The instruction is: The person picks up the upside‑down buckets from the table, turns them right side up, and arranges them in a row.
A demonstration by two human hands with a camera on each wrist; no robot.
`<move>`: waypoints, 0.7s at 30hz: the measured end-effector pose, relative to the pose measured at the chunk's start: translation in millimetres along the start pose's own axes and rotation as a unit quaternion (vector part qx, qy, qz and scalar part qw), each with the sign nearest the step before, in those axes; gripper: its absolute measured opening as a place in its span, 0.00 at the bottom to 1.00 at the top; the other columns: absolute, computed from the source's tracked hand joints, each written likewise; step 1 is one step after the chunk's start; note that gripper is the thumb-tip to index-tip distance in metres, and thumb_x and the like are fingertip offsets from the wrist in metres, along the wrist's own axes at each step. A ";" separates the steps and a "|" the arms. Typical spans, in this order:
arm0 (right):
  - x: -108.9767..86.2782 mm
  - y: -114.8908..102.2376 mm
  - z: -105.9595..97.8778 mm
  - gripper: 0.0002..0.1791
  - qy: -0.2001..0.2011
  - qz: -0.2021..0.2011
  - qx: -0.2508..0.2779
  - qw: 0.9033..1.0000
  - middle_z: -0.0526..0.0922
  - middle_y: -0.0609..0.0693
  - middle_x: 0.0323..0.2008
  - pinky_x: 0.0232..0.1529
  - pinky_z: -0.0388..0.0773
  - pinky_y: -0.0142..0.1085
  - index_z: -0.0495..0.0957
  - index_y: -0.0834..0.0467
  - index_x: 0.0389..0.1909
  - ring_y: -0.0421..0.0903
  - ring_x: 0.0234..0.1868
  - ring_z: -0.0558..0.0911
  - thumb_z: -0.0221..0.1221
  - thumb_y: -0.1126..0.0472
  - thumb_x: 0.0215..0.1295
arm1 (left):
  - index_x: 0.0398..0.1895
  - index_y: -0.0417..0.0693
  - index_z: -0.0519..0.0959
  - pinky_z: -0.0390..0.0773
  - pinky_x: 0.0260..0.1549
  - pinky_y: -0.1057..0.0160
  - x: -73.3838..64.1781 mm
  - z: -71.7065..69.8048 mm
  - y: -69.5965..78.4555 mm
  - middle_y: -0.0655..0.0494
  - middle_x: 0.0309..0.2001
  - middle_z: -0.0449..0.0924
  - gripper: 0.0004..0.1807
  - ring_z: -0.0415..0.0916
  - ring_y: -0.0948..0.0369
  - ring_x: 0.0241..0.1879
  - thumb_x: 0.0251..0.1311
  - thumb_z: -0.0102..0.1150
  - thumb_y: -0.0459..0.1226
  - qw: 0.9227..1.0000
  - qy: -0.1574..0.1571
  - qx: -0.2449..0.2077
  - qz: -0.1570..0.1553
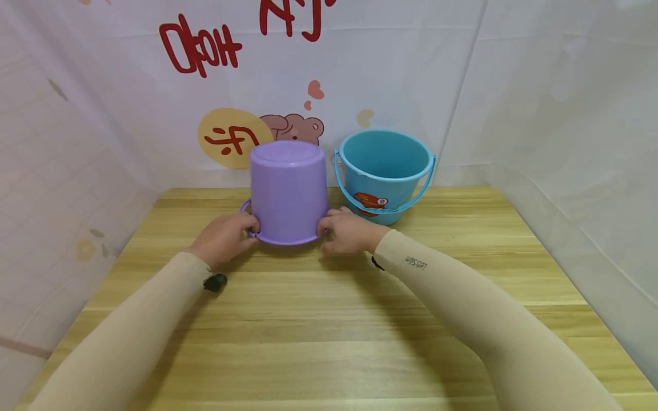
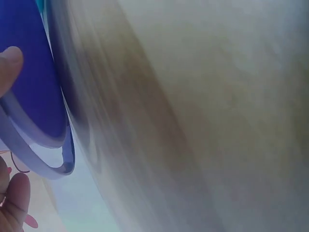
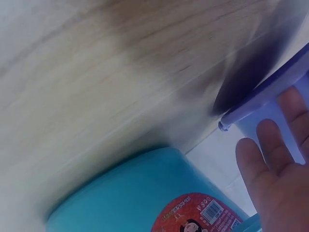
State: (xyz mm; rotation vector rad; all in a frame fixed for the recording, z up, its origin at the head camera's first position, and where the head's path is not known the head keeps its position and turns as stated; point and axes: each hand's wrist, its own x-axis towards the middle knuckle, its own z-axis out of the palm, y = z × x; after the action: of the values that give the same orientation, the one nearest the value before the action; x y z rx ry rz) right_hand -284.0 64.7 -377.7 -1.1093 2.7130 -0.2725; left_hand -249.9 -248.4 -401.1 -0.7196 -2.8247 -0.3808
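A purple bucket (image 1: pixel 289 194) is upside down near the back of the table, its base facing up. My left hand (image 1: pixel 224 237) grips its rim at the left side, and my right hand (image 1: pixel 350 229) holds the rim at the right. In the left wrist view the thumb (image 2: pixel 9 67) overlaps the dark inside of the bucket (image 2: pixel 36 92), with the looped handle (image 2: pixel 46 166) below. The right wrist view shows fingers (image 3: pixel 273 140) along the outside of the purple wall, and the rim (image 3: pixel 260 96) raised off the tabletop with a shadow under it.
A light blue bucket (image 1: pixel 382 197) stands upright to the right, close by my right hand, its handle (image 1: pixel 380 211) hanging at the front. The wooden table (image 1: pixel 329 331) meets a white printed cloth (image 1: pixel 411 68) at the back, with white cloth on both sides.
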 end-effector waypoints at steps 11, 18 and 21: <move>-1.9 -2.2 1.3 0.15 0.089 -0.003 0.027 0.996 0.75 0.49 0.44 0.48 0.66 0.36 0.77 0.48 0.42 0.44 0.45 0.67 0.63 0.49 0.56 | 0.31 0.61 0.74 0.73 0.34 0.61 -1.8 -6.5 -0.6 0.65 0.32 0.77 0.09 0.75 0.62 0.32 0.52 0.66 0.45 0.999 0.006 -0.028 -0.032; -3.8 -3.2 -2.5 0.13 0.119 -0.019 0.031 0.992 0.75 0.48 0.43 0.50 0.68 0.36 0.76 0.48 0.42 0.43 0.45 0.69 0.64 0.52 0.56 | 0.35 0.61 0.76 0.72 0.33 0.61 -2.2 -12.3 -1.3 0.65 0.33 0.78 0.09 0.73 0.62 0.31 0.53 0.65 0.46 0.998 0.004 -0.045 -0.038; -3.6 -3.0 -3.7 0.13 0.128 -0.024 0.036 0.991 0.75 0.49 0.42 0.50 0.69 0.36 0.76 0.48 0.41 0.42 0.45 0.69 0.65 0.54 0.56 | 0.36 0.61 0.76 0.72 0.34 0.61 -1.7 -15.3 -0.8 0.65 0.34 0.79 0.09 0.72 0.62 0.31 0.54 0.64 0.46 0.997 0.000 -0.053 -0.049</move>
State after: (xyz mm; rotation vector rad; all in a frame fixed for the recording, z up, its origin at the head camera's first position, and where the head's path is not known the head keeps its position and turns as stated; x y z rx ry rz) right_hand -280.4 65.5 -373.0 -1.1948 2.8713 -0.5528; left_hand -246.8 -254.4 -387.2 -0.6013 -2.8660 -0.5515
